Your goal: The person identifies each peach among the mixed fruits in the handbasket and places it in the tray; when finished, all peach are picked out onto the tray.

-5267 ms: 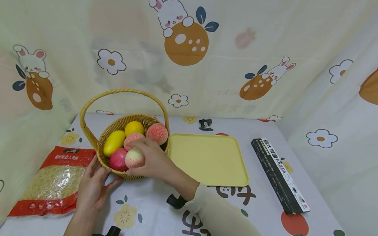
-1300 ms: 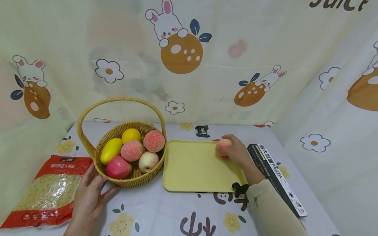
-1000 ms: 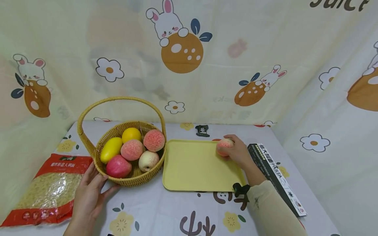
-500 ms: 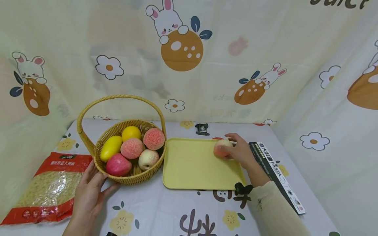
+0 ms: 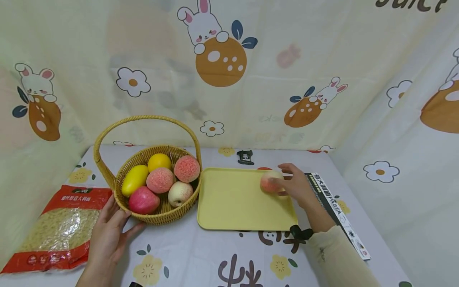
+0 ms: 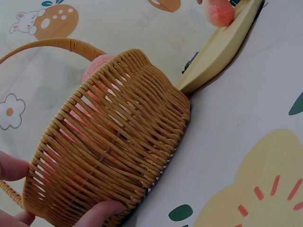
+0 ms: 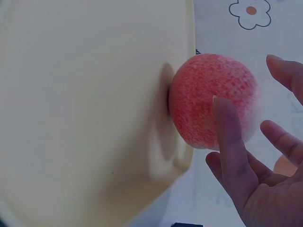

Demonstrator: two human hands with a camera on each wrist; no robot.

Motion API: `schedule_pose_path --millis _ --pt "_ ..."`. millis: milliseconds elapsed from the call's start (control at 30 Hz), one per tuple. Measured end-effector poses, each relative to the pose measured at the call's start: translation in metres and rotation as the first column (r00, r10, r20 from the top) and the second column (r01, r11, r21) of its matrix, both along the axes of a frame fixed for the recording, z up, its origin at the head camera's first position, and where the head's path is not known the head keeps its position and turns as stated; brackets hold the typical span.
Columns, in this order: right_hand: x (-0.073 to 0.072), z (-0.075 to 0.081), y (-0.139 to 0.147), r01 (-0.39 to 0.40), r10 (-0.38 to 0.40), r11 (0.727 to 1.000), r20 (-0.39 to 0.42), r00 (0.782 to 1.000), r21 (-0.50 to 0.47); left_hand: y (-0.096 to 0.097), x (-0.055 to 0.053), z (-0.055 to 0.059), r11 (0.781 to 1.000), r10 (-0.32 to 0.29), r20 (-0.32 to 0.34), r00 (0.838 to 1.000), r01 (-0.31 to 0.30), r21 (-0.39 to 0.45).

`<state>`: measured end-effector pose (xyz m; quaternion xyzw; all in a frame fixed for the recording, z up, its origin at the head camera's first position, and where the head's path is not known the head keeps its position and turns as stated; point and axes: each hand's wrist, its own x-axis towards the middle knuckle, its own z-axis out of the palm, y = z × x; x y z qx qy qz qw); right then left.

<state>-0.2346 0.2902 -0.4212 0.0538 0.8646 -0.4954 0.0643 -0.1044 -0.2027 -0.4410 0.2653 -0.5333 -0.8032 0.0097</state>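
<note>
On the far right corner of the yellow tray [image 5: 236,203] sits a pink-and-cream peach [image 5: 268,179]. My right hand [image 5: 298,186] is right beside it, its fingers spread apart and the thumb in front of the fruit; the right wrist view shows the thumb overlapping the peach [image 7: 199,94] and the other fingers standing off it. My left hand [image 5: 108,235] rests with extended fingers against the near left side of the wicker basket [image 5: 161,219]. The basket holds two pink peaches, a paler peach [image 5: 180,194], a red fruit [image 5: 144,201], a yellow mango [image 5: 134,181] and a round yellow fruit [image 5: 159,162].
A red-and-clear bag of pasta [image 5: 57,231] lies left of the basket. The long black-and-white pasta box [image 5: 340,217] lies to the right, partly behind my right forearm. A small black packet [image 5: 245,157] lies behind the tray. A printed curtain rises behind the table.
A peach has come to lie on the tray's far right corner. My right hand went from the basket to the tray, and lately its fingers have spread and drawn rightward off the peach.
</note>
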Motion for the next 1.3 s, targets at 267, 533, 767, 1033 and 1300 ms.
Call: schedule_pose_path --millis 267,533,767,1033,1300 --pt "0.017 0.012 0.01 -0.007 0.007 1.0 -0.028 1.0 -0.018 0.0 0.0 -0.001 1.0 -0.003 -0.002 1.0 0.003 0.0" --pt "0.039 0.03 0.011 -0.027 0.029 0.999 -0.085 0.996 0.021 0.0 0.0 -0.002 1.0 -0.002 0.008 1.0 0.002 -0.006" --pt "0.054 0.045 -0.007 -0.072 0.071 0.997 -0.13 0.989 -0.003 0.0 0.0 -0.003 1.0 0.006 0.017 1.0 -0.006 -0.013" --pt "0.06 0.051 -0.051 -0.191 0.186 0.981 -0.141 0.972 -0.026 0.0 0.0 -0.001 1.0 0.002 0.009 1.0 -0.002 -0.005" --pt "0.058 0.057 -0.107 -0.332 0.329 0.943 -0.203 0.922 0.016 -0.001 -0.001 -0.001 1.0 -0.001 0.007 1.0 0.001 0.005"
